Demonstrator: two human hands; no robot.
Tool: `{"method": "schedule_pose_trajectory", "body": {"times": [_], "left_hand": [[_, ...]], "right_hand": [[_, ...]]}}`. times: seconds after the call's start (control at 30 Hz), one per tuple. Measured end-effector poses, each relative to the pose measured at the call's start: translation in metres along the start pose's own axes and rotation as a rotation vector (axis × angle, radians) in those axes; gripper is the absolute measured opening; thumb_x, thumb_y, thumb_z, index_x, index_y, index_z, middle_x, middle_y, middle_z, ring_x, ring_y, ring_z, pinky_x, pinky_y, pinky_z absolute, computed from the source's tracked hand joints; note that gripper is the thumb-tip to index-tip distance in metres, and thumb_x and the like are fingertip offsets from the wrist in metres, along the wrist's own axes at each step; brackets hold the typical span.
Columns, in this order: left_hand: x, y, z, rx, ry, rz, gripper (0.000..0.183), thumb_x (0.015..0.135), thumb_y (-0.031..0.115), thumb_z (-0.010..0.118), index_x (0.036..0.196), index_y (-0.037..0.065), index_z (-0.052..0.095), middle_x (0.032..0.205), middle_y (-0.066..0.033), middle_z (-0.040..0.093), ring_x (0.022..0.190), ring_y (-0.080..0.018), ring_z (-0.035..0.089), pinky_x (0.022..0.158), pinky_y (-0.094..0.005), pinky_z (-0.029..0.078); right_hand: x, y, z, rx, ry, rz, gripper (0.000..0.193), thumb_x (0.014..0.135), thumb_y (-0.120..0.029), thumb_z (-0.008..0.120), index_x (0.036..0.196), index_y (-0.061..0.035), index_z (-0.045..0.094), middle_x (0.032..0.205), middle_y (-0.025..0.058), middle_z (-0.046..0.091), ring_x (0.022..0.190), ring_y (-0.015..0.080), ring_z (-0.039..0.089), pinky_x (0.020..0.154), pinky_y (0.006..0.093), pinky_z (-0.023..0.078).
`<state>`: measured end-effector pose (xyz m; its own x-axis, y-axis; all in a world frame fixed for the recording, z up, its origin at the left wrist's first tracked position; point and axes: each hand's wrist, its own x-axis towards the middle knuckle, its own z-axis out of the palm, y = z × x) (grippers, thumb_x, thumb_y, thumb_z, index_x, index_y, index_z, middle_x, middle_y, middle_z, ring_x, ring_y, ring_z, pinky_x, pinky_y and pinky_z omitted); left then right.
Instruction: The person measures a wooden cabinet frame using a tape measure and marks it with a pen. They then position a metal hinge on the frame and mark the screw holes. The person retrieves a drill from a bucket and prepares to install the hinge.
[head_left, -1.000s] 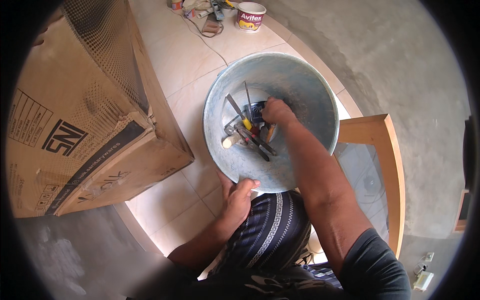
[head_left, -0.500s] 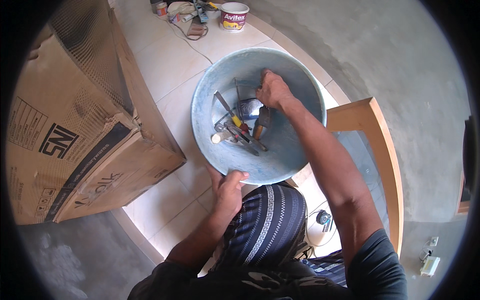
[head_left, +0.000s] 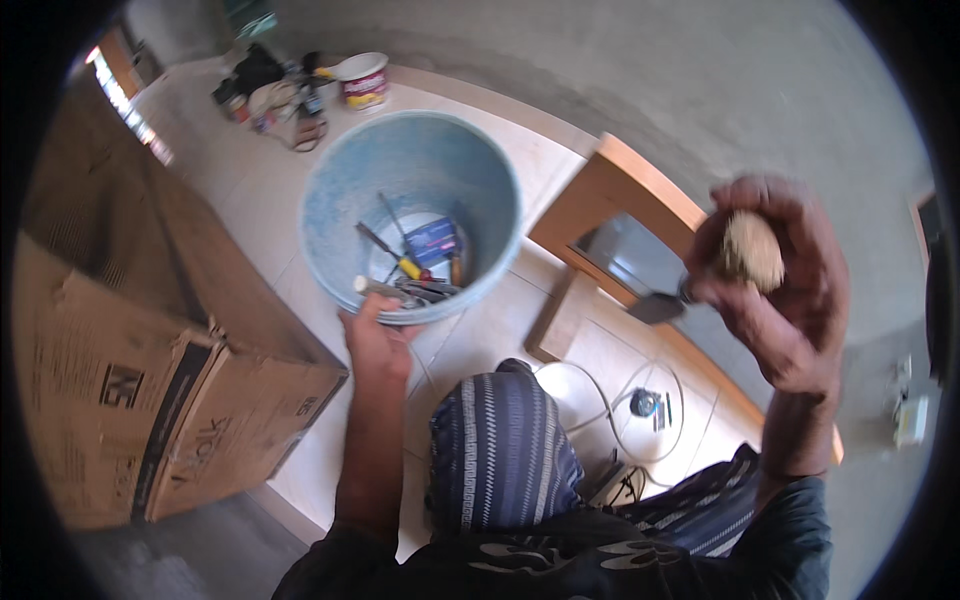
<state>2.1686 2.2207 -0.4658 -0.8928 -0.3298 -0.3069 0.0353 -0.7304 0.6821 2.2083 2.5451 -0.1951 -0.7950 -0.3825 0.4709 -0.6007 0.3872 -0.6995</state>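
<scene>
On the right, my right hand is raised and closed around a wooden-handled tool with a flat grey metal blade; motion blurs it, and I cannot make out its exact kind. My left hand grips the near rim of a large blue bucket, thumb over the edge. The bucket's mouth is tilted toward me. Inside lie a chisel-like tool with a yellow and red handle, a blue packet and several other hand tools, partly overlapping.
A big cardboard box stands at the left. Beyond the bucket are a white paint tub and a pile of mixed items. A wooden frame with a glass pane leans at the right; a cable lies on the tiles.
My right hand has come out of the bucket and swung up to the right, now holding the wooden-handled tool. My left hand still holds the bucket's rim. The view has shifted rightward.
</scene>
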Motion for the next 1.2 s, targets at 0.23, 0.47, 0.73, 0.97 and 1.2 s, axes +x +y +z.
{"method": "schedule_pose_trajectory", "body": {"times": [0.23, 0.47, 0.73, 0.97, 1.2], "left_hand": [[0.048, 0.012, 0.03, 0.058, 0.046, -0.163, 0.025, 0.08, 0.005, 0.06, 0.102, -0.004, 0.054, 0.108, -0.0212, 0.06, 0.101, -0.0442, 0.067, 0.09, -0.0705, 0.057], [0.086, 0.001, 0.102, 0.07, -0.013, -0.129, 0.059, 0.078, 0.002, 0.06, 0.132, -0.011, 0.04, 0.136, -0.0298, 0.048, 0.123, -0.0556, 0.053, 0.101, -0.0783, 0.043], [0.178, -0.036, 0.146, 0.07, -0.131, -0.164, 0.055, 0.081, 0.005, 0.058, 0.132, -0.009, 0.04, 0.142, -0.0336, 0.045, 0.127, -0.0594, 0.049, 0.103, -0.0844, 0.033], [0.214, -0.058, 0.179, 0.256, -0.222, -0.26, 0.053, 0.085, 0.013, 0.059, 0.132, -0.006, 0.045, 0.143, -0.0292, 0.048, 0.129, -0.0591, 0.048, 0.103, -0.0844, 0.033], [0.274, -0.041, 0.202, 0.315, -0.06, -0.473, 0.061, 0.091, 0.018, 0.06, 0.147, 0.002, 0.041, 0.156, -0.0311, 0.036, 0.139, -0.076, 0.014, 0.111, -0.0727, 0.041]], "right_hand": [[-0.122, 0.011, -0.092, -0.043, -0.005, 0.612, 0.048, 0.078, -0.008, 0.085, 0.12, -0.0001, 0.065, 0.106, 0.0084, 0.068, 0.097, 0.0177, 0.068, 0.09, 0.0343, 0.053], [-0.195, 0.037, -0.124, -0.227, -0.096, 0.74, 0.046, 0.086, -0.008, 0.08, 0.128, -0.0032, 0.061, 0.106, 0.0091, 0.066, 0.095, 0.0194, 0.066, 0.091, 0.0385, 0.052], [-0.221, 0.029, -0.133, -0.09, 0.209, 0.889, 0.038, 0.092, -0.002, 0.064, 0.13, -0.0027, 0.06, 0.097, 0.0045, 0.057, 0.088, 0.013, 0.059, 0.081, 0.0291, 0.05], [-0.254, 0.075, -0.153, -0.73, 0.369, 0.729, 0.04, 0.093, -0.008, 0.069, 0.131, -0.0017, 0.059, 0.086, 0.0038, 0.055, 0.081, 0.0129, 0.056, 0.076, 0.0287, 0.047], [-0.252, 0.085, -0.146, -0.791, 0.105, 0.82, 0.041, 0.081, 0.0, 0.062, 0.121, 0.0009, 0.052, 0.096, 0.0236, 0.065, 0.093, 0.0411, 0.066, 0.085, 0.0474, 0.053]]}}
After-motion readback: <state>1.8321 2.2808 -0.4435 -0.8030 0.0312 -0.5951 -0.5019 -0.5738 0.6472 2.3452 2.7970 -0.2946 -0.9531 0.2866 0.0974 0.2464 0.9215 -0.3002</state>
